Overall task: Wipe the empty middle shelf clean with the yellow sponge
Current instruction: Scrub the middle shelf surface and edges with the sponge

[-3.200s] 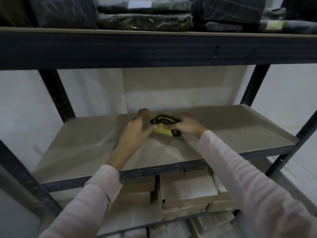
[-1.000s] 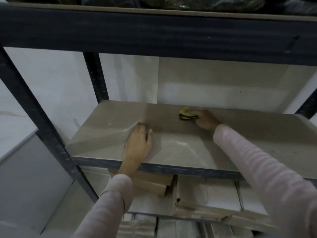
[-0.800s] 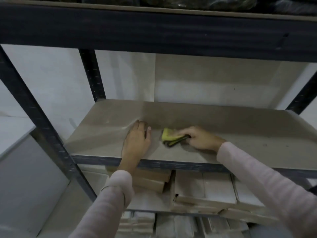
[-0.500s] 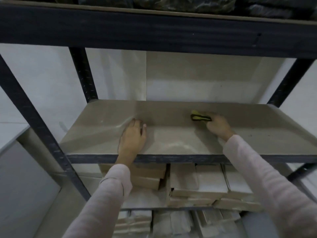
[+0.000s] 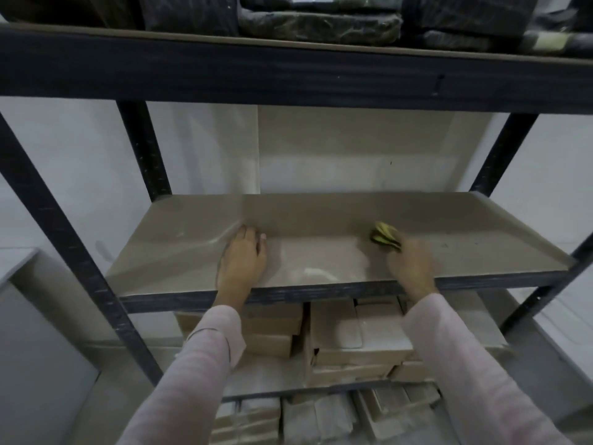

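Our left hand [image 5: 245,258] lies flat on the middle shelf [image 5: 321,216], left of its centre and near the front edge. The fingers are straight and close together, holding nothing, with their tips pointing toward the back edge. Further right, past the centre of the shelf, the yellow sponge [image 5: 385,236] rests on the board about midway between the front and back edges. It is squeezed so that its dark layer shows. Our right hand [image 5: 409,261] grips the sponge's near end with curled fingers; the hand is blurred, so we cannot tell the exact hold. Both pale pink sleeves [image 5: 475,374] reach in over the front edge. Below, cardboard boxes [image 5: 362,342] are stacked on the lower shelf, and dark wrapped bundles [image 5: 321,24] sit on the top shelf.
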